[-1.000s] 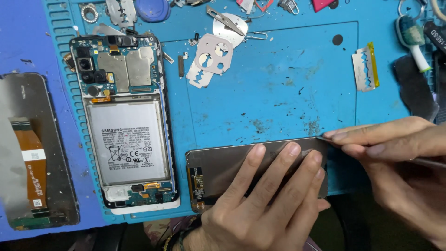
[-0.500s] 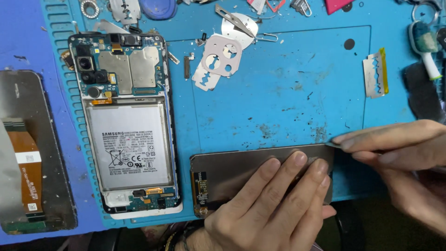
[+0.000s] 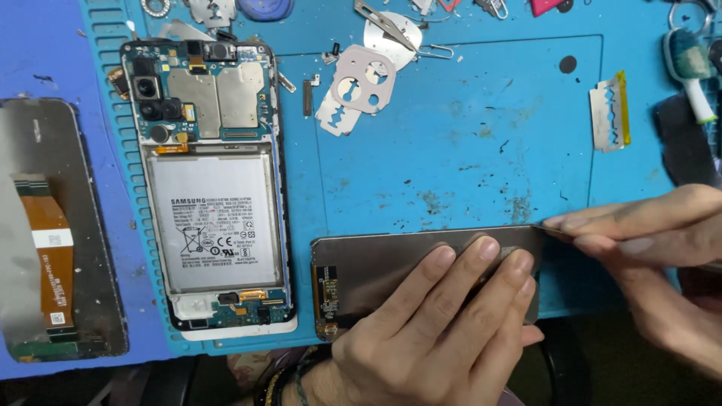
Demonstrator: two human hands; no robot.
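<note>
A dark display panel (image 3: 376,267) lies face down along the near edge of the blue work mat (image 3: 466,135). My left hand (image 3: 436,331) rests on it, with three fingers spread flat and pressing on its right half. My right hand (image 3: 647,233) comes in from the right. Its fingers pinch a thin metal tool (image 3: 543,225) whose tip touches the panel's far right corner. A small flex connector shows at the panel's left end.
An opened phone (image 3: 214,195), with its battery and boards exposed, lies to the left on the mat. Another screen (image 3: 53,225) with an orange flex cable lies at the far left. Perforated metal plates (image 3: 353,86), a razor blade (image 3: 608,116) and a toothbrush (image 3: 688,68) lie at the back.
The view has drifted slightly. Both hands keep their places, the left on the panel and the right with the tool tip at the panel's corner.
</note>
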